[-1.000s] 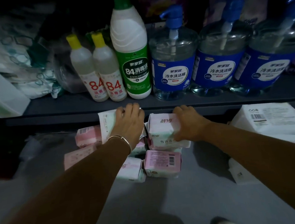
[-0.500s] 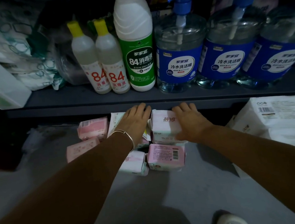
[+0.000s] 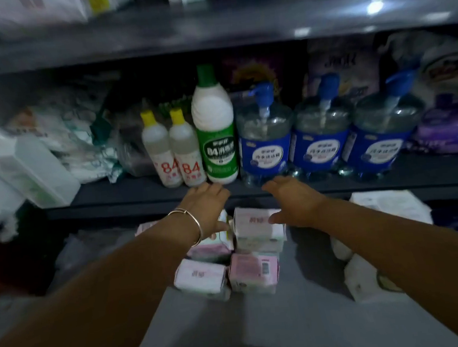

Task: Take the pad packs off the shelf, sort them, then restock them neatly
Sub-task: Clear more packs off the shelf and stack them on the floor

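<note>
A person's left hand and right hand, fingers straight and loosely spread, holding nothing, reach at centre frame above pink-and-white pad packs stacked on the grey floor, below a shelf of disinfectant bottles.

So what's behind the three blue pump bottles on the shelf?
Behind the blue pump bottles stand purple-printed packs, upper parts showing. The bottles hide their lower parts, and blur makes the print unreadable.
</note>
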Demonstrator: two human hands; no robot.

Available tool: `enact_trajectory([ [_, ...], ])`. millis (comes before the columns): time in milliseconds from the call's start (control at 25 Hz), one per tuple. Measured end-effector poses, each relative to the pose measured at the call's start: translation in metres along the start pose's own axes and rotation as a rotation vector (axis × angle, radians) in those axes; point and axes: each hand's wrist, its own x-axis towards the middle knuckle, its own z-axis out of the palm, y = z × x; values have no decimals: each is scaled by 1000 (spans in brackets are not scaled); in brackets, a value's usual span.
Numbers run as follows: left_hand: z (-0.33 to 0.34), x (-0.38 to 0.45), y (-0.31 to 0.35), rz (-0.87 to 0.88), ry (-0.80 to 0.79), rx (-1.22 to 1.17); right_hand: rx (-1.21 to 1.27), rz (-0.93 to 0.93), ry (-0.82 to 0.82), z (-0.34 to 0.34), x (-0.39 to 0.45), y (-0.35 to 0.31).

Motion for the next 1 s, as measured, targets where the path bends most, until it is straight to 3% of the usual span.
enact_trajectory([
  [560,-247,-7,-9,26,432,-143,76,54,460,-236,-65,24],
  [1000,-310,104,-45,-129,566,-134,205,224,665,-319,12,75],
])
